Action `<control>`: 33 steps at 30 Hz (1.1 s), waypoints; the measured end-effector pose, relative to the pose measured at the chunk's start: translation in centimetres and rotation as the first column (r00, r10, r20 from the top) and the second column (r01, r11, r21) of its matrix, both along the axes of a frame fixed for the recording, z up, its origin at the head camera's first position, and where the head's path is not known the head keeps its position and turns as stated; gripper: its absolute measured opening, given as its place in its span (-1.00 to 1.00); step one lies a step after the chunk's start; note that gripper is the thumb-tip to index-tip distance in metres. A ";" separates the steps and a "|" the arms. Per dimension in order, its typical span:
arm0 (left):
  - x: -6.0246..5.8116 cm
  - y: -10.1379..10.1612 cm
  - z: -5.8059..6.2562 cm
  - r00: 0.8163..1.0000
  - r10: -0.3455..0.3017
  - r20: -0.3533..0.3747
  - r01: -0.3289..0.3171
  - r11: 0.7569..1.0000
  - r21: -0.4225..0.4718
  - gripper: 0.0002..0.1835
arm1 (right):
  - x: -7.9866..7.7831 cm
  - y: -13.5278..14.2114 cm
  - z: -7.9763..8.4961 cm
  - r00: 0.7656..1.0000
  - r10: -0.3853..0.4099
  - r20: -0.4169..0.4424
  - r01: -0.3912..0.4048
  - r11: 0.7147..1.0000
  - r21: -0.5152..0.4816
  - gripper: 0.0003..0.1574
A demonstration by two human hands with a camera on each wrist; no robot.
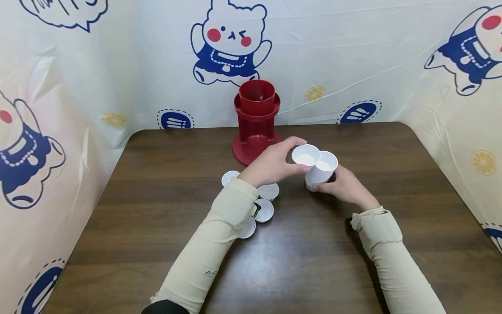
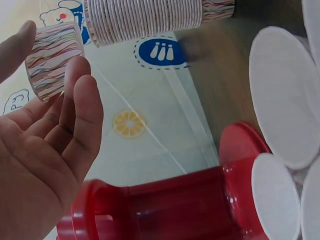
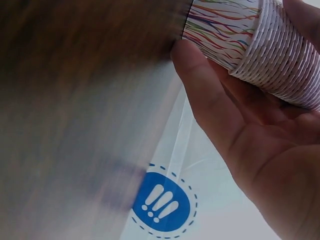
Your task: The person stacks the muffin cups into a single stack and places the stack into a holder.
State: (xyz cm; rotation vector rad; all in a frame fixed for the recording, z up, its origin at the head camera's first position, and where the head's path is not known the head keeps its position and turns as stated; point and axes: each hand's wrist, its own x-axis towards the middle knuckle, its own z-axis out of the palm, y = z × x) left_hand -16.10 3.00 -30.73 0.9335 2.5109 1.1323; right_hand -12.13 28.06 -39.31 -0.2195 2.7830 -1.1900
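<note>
My left hand (image 1: 272,163) pinches a single paper cup (image 2: 54,62) with wavy coloured stripes between thumb and fingers. In the head view this cup is tilted, its white mouth beside the top of the cup stack (image 1: 320,169). Around that stack of nested cups my right hand (image 1: 345,187) curls its fingers and thumb, low on its side. The right wrist view shows the stack's many rims (image 3: 280,60) and the striped lowest cup (image 3: 222,30). Several separate cups (image 1: 264,210) stand on the table by my left forearm, which partly hides them.
A red plastic holder (image 1: 256,126) with a round base and an open tube on top stands at the table's back edge. The brown wooden table (image 1: 298,261) meets a printed curtain (image 1: 329,52) at the back and sides.
</note>
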 end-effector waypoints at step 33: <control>-0.6 5.7 -1.0 0.999 0.026 0.031 -0.023 0.996 -0.089 -0.31 | -0.1 0.1 -0.1 0.999 0.024 -0.021 -0.024 1.000 -0.019 -0.13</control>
